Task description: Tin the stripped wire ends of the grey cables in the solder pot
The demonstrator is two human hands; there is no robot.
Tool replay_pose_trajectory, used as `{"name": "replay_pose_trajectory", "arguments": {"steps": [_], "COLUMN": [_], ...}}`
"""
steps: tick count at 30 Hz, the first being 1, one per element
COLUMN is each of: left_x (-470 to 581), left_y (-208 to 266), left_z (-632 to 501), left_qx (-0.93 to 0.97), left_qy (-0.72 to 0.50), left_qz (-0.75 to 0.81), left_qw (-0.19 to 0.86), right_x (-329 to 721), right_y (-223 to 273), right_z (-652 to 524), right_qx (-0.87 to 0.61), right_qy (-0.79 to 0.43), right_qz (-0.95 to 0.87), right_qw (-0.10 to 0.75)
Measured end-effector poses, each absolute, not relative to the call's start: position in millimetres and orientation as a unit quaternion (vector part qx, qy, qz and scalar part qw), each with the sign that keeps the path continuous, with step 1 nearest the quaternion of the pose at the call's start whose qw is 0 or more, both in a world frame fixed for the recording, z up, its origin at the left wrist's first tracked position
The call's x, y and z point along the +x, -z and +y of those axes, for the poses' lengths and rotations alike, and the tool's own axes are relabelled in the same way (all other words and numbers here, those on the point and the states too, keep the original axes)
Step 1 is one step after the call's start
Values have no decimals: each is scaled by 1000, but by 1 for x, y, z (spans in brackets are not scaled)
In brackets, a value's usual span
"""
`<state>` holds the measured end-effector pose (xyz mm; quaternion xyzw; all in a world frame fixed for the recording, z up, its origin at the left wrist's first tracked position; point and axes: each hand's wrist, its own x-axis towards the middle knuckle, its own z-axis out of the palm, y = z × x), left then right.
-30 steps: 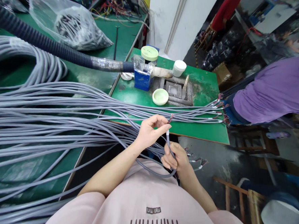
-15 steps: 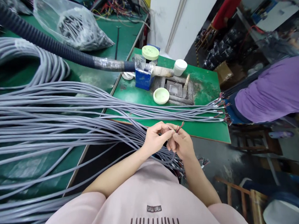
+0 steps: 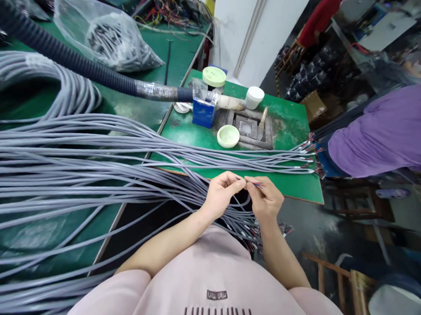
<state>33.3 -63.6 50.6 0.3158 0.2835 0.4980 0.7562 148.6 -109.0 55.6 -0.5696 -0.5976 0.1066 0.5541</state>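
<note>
My left hand is closed in a pinch, thumb against forefinger, with a small dark wire tip showing between them. Right beside it, my right hand pinches a few thin coloured wires whose ends point to the right. The fingertips of both hands nearly meet. Below them a grey cable curves, and I cannot make out how it joins the wires. Under my wrists hangs a bundle of grey cables, its stripped ends low on the right. Another row of grey cables lies across the green table just beyond my hands.
Past the cables stand a soldering pot, a pale green dish, a white cup and a blue box below a ribbed hose. Coiled cable lies left. A person in purple is at the right.
My right hand has turned and shifted slightly right, its fingers straighter. The wires, which stuck up before, now lie nearly flat toward the right. My left hand has barely moved.
</note>
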Motion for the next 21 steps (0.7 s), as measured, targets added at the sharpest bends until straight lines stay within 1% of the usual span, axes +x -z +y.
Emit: {"name": "replay_pose_trajectory", "arguments": {"steps": [6,11,14,18,21], "left_x": [27,26,19,5,7], "left_y": [-47,-47,-47,-45,-46], "left_z": [-59,-57,-47,-31,-34], "left_qx": [317,273,230,157,243], "left_qy": [-514,-512,-512,-575,-512], "left_qz": [311,302,296,301,306], "left_qw": [734,757,773,744,765], "right_x": [151,148,149,156,157], "right_y": [-58,-60,-62,-62,-61], "right_z": [-108,-108,-108,-109,-107], "right_qx": [-585,-581,-580,-614,-624], "right_qy": [-98,-104,-114,-129,-144], "right_qz": [-625,-643,-636,-569,-554], "right_qw": [507,488,496,532,532]}}
